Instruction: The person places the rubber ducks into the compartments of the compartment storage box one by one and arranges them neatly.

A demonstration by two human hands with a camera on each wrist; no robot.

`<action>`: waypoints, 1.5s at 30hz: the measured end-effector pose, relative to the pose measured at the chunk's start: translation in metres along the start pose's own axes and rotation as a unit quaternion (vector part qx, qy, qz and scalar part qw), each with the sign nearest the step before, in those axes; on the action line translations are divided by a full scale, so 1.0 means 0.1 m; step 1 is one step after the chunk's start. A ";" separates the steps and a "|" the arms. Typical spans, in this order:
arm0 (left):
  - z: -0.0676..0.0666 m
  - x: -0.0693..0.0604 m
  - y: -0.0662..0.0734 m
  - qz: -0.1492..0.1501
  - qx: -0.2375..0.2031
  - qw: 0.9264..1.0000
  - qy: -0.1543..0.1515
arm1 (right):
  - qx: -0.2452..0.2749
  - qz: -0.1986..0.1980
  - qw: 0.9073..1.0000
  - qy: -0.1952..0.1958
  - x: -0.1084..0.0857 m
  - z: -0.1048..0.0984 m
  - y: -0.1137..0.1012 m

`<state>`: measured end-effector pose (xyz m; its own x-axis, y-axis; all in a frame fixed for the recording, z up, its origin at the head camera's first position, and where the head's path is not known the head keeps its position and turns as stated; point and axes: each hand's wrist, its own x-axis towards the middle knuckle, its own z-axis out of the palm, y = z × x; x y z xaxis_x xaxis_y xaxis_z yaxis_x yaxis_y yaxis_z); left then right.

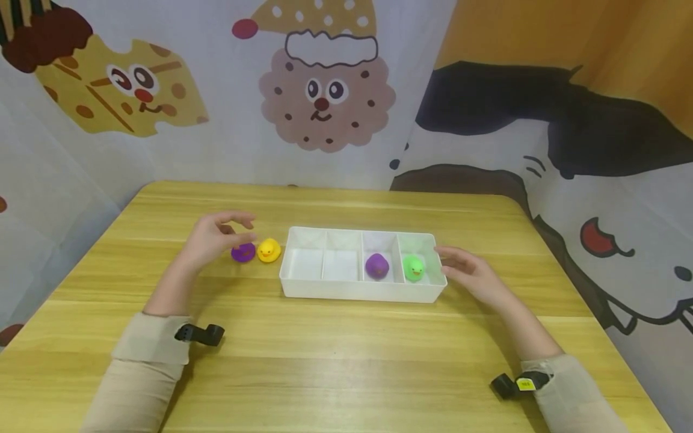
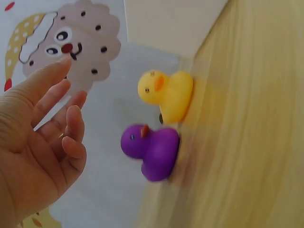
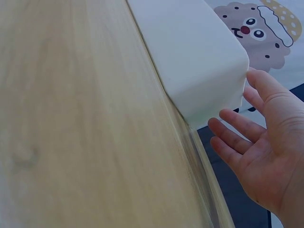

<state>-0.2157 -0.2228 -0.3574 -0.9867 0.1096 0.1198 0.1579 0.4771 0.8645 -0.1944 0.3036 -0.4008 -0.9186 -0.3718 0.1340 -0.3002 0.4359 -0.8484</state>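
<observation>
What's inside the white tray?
In the tray, the third compartment from the left holds a purple toy, the fourth a green duck; anything beneath them is hidden.

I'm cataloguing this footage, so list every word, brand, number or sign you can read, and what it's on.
No text can be read.
Yellow label on the right wrist camera: dark marks, too small and blurred to read.
Box: no text shows.
Backdrop: cartoons, no words visible.
</observation>
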 end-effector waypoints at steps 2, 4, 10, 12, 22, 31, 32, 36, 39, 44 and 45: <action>-0.03 0.01 -0.05 0.005 0.010 1.000 -0.004 | 0.001 0.000 1.000 0.000 0.00 0.00 0.00; -0.06 0.01 -0.10 0.006 0.016 1.000 -0.008 | 0.002 0.001 1.000 0.000 0.00 0.00 -0.01; -0.12 0.02 -0.24 -0.004 0.020 0.999 -0.027 | 0.004 0.000 1.000 0.000 0.00 0.00 0.00; -0.13 0.03 -0.29 -0.012 0.022 0.999 -0.034 | 0.006 -0.002 1.000 0.000 0.00 0.00 0.01; -0.15 0.02 -0.41 -0.028 0.040 0.997 -0.055 | 0.009 -0.006 1.000 0.001 -0.01 0.01 0.00; -0.15 0.02 -0.47 -0.044 0.046 0.995 -0.078 | 0.011 -0.005 1.000 0.000 0.00 0.01 -0.01; -0.14 0.02 -0.48 -0.045 0.046 0.995 -0.080 | 0.011 -0.003 1.000 0.000 0.00 0.01 -0.02; -0.13 0.02 -0.52 -0.049 0.040 0.994 -0.087 | 0.004 0.003 1.000 0.000 -0.01 0.01 -0.03; -0.13 0.03 -0.54 -0.050 0.039 0.994 -0.088 | 0.000 0.008 1.000 0.001 -0.01 0.01 -0.03; -0.13 0.03 -0.55 -0.051 0.040 0.994 -0.088 | 0.000 0.011 1.000 0.001 -0.01 0.01 -0.04; -0.13 0.03 -0.55 -0.052 0.040 0.994 -0.087 | 0.000 0.011 1.000 0.000 -0.01 0.01 -0.04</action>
<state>-0.2279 -0.2600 -0.3981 -0.9773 0.2029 -0.0603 0.0654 0.5607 0.8255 -0.1925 0.3018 -0.3981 -0.9253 -0.3613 0.1155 -0.2795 0.4436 -0.8515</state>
